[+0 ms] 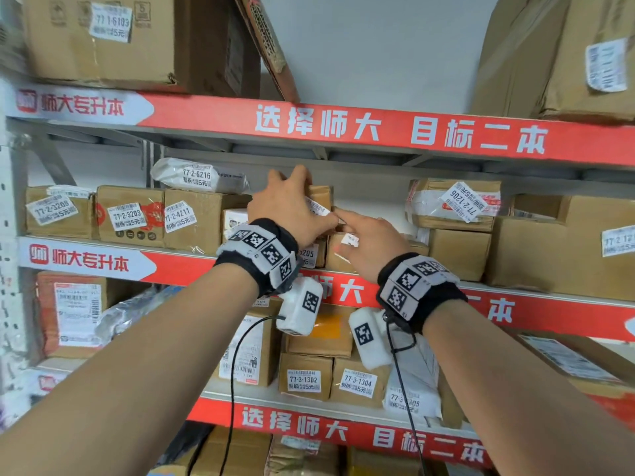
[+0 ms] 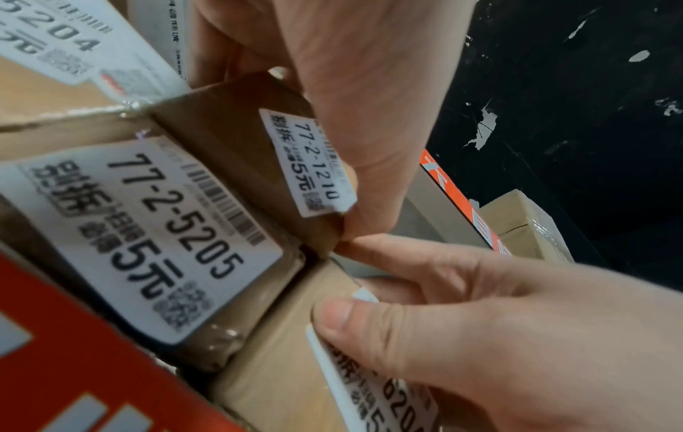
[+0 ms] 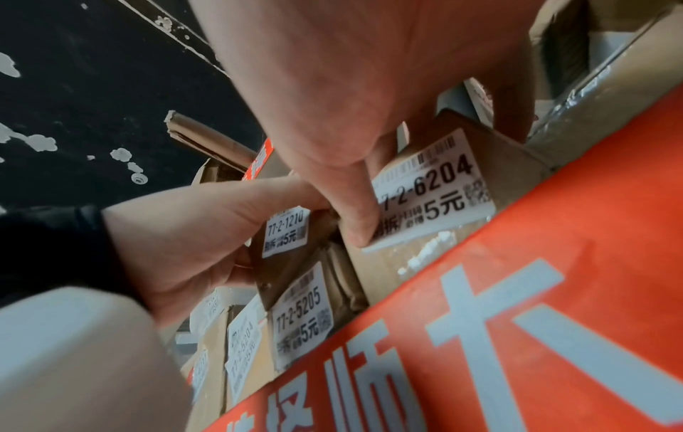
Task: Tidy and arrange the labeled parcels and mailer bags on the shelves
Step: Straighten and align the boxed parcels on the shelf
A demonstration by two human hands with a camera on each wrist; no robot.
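Observation:
On the middle shelf a small brown box labeled 77-2-1210 sits on top of the box labeled 77-2-5205. My left hand grips the small box, fingers over its top and thumb at its right edge. Just to the right stands the box labeled 77-2-6204. My right hand pinches its top edge, thumb pressed on the label, index tip touching the small box's corner.
Left of my hands stand boxes 77-2-3203 and 77-2-4211, with a white mailer bag 77-2-6216 lying on top. At the right, box 77-2-1206 is stacked on larger cartons. The lower shelf holds boxes 77-3-1302 and 77-3-1304.

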